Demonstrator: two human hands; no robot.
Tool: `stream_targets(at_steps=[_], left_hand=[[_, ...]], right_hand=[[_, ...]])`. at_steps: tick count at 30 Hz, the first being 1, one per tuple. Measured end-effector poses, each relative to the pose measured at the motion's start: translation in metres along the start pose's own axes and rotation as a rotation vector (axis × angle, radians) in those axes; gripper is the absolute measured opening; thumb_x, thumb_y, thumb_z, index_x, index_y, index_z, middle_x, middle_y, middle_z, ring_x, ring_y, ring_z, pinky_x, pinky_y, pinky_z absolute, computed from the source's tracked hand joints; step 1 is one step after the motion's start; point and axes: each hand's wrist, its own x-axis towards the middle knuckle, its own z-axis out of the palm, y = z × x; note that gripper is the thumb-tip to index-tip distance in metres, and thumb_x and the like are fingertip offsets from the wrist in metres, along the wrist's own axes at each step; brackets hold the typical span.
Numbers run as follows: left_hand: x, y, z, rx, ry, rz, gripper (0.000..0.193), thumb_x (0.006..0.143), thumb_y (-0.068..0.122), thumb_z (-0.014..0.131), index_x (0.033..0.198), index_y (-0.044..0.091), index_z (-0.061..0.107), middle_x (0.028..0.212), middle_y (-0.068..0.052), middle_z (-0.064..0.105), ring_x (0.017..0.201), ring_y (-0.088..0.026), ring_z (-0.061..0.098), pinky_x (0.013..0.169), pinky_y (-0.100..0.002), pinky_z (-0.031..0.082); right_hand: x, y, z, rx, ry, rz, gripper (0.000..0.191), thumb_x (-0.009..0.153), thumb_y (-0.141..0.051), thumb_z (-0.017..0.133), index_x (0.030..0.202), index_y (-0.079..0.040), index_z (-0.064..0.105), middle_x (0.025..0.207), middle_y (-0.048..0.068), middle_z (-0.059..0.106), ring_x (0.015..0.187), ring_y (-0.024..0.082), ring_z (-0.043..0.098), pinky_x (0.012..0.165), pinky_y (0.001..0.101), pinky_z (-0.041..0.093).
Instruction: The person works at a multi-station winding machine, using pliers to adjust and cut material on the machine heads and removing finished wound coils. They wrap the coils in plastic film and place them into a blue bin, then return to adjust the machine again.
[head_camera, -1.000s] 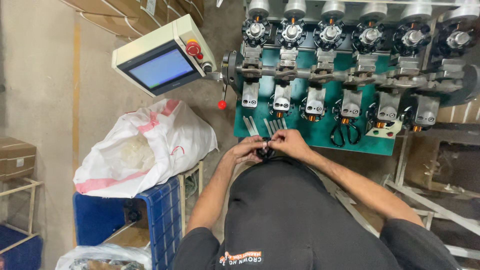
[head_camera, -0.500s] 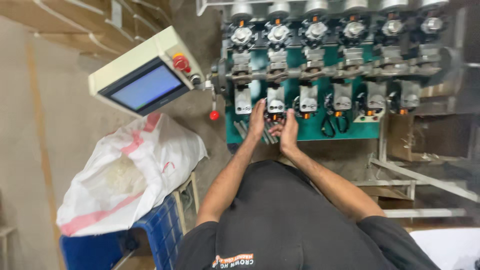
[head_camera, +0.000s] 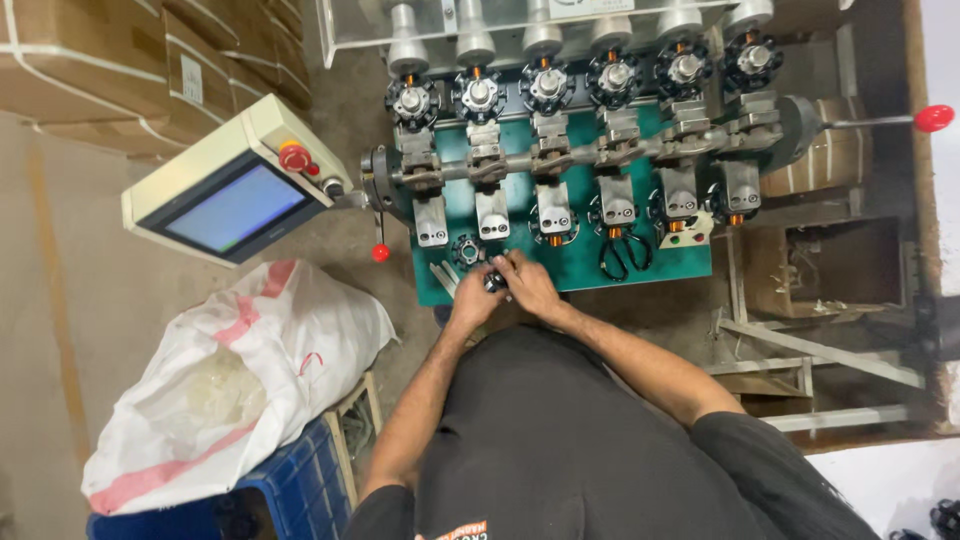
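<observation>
we have both hands together at the front edge of the green bench. our left hand and right hand meet over a small dark part, fingers of each curled in around it, so it sits pinched between the two hands just above the bench edge. what kind of part it is we cannot tell; it is mostly hidden. a black toothed ring lies on the bench just beside the left hand, and scissors lie further to the right. a row of winding heads runs along the back, and a panel stands off to the left.

we judge the step to be working the part by hand at the bench. the next move calls for a steady two-handed grip, so the part does not slip.
</observation>
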Motion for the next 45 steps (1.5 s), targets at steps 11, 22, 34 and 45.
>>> stream_targets(at_steps=[11, 22, 34, 45], left_hand=[[-0.027, 0.032, -0.024, -0.338, 0.418, -0.143, 0.034, 0.088, 0.018, 0.079, 0.118, 0.006, 0.070, 0.110, -0.011, 0.074, 0.101, -0.030, 0.073, 0.090, -0.036, 0.055], [-0.065, 0.091, -0.059, 0.291, 0.434, 0.500, 0.064, 0.066, -0.005, 0.074, 0.128, 0.007, 0.064, 0.126, -0.011, 0.065, 0.114, -0.033, 0.063, 0.097, -0.043, 0.053], [-0.054, 0.051, -0.033, -1.250, 0.017, -0.321, 0.023, 0.091, 0.012, 0.071, 0.112, 0.002, 0.071, 0.094, -0.005, 0.075, 0.076, -0.014, 0.070, 0.054, -0.029, 0.056], [-0.056, 0.058, -0.039, -1.456, 0.128, -0.570, 0.041, 0.092, 0.046, 0.054, 0.116, 0.013, 0.064, 0.096, -0.004, 0.072, 0.083, -0.018, 0.071, 0.056, -0.032, 0.060]], right_hand=[[-0.025, 0.037, -0.047, 0.206, -0.335, 0.041, 0.024, 0.098, -0.023, 0.069, 0.111, -0.005, 0.075, 0.081, 0.002, 0.073, 0.065, 0.008, 0.064, 0.058, 0.0265, 0.051], [-0.018, -0.002, -0.039, 0.963, -0.368, 0.181, 0.054, 0.084, 0.000, 0.062, 0.135, -0.017, 0.054, 0.111, -0.007, 0.071, 0.067, 0.002, 0.060, 0.060, 0.0232, 0.059], [-0.008, 0.021, -0.060, -0.031, -0.535, -0.213, 0.025, 0.098, -0.017, 0.066, 0.121, -0.009, 0.074, 0.080, 0.014, 0.073, 0.066, 0.026, 0.069, 0.062, 0.0371, 0.053], [0.005, -0.026, -0.073, -0.279, -0.125, -0.825, 0.030, 0.088, -0.014, 0.069, 0.118, -0.014, 0.071, 0.068, 0.004, 0.064, 0.060, 0.025, 0.065, 0.048, 0.0403, 0.048]])
